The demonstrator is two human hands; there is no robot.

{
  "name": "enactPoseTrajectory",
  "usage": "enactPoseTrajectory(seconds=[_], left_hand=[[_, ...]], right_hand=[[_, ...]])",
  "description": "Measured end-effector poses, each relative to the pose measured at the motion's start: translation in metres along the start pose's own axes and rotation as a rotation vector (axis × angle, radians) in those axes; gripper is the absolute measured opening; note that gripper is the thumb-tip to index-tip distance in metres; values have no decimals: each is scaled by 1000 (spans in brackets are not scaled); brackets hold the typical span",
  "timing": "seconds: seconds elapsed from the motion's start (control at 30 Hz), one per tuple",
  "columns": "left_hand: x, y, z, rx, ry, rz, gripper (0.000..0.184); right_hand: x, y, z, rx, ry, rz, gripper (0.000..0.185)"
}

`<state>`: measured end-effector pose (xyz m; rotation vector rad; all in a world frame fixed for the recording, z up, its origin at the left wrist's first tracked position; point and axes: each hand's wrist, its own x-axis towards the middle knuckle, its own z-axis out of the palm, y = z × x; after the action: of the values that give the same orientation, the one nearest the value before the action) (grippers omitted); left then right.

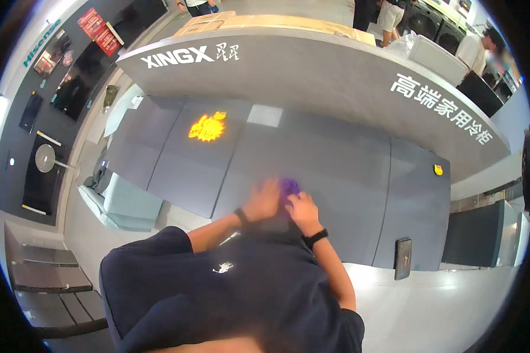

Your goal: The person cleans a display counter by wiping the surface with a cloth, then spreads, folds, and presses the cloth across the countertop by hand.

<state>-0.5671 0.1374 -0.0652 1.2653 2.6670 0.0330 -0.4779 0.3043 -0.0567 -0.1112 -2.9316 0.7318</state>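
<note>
A small crumpled purple cloth [289, 187] is between my two hands, over the dark grey freezer tops [318, 153]. My right hand [303, 210], with a black band at its wrist, has its fingers closed on the near right side of the cloth. On the cloth's left is my left hand [264, 200], smeared by motion. Its fingers are too blurred to show whether they grip the cloth or only lie beside it.
A yellow starburst sign [207, 127] and a pale sheet [265, 115] lie on the tops. Near the front right edge rests a phone [403, 259]. Behind rises a grey lettered panel [312, 82], with cardboard boxes [277, 22] beyond. Other people stand farther back.
</note>
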Motion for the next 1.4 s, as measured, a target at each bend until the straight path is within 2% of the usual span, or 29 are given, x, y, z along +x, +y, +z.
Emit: enactPoseTrajectory(seconds=[0.03, 0.13, 0.23, 0.33, 0.43, 0.53, 0.63, 0.73, 0.83, 0.93, 1.03, 1.13, 1.23, 1.33, 1.4], left_hand=[[-6, 1, -1, 14, -62, 13, 67], [-22, 5, 2, 1, 128, 120, 52], [-4, -3, 17, -94, 116, 69, 54], [22, 5, -17, -156, 73, -84, 58], [30, -1, -9, -133, 46, -83, 61], [2, 4, -4, -16, 101, 33, 59], [-25, 13, 6, -35, 72, 111, 55], [-21, 9, 12, 25, 93, 145, 52], [-13, 26, 4, -41, 104, 4, 55], [0, 31, -5, 38, 168, -50, 54], [-2, 25, 21, 9, 233, 7, 55], [-24, 27, 16, 33, 229, 112, 57], [-42, 28, 11, -32, 142, 161, 60], [-27, 29, 11, -34, 144, 102, 60], [-3, 30, 2, -57, 133, 33, 60]], right_hand=[[-10, 3, 0, 3, -26, -22, 26], [-16, 1, -6, 45, -41, -7, 27], [-7, 1, -2, 62, 8, 7, 27], [25, -2, -5, 20, 5, 47, 27], [31, 2, -3, -5, 23, 56, 29], [4, -1, -4, -44, -87, 49, 28], [-31, 1, -6, 25, -9, 3, 25], [-21, 10, 7, -4, 16, 31, 26], [-1, 9, -5, -55, 20, 57, 29], [-2, 13, -6, -40, 67, 58, 29], [-18, 15, -9, -26, 99, 16, 31], [-47, 20, -7, -29, 107, -35, 33], [-61, 13, -12, 23, 156, -71, 32], [-39, 7, -15, -53, 46, 46, 32], [-21, 7, -14, -86, 61, 90, 32]])
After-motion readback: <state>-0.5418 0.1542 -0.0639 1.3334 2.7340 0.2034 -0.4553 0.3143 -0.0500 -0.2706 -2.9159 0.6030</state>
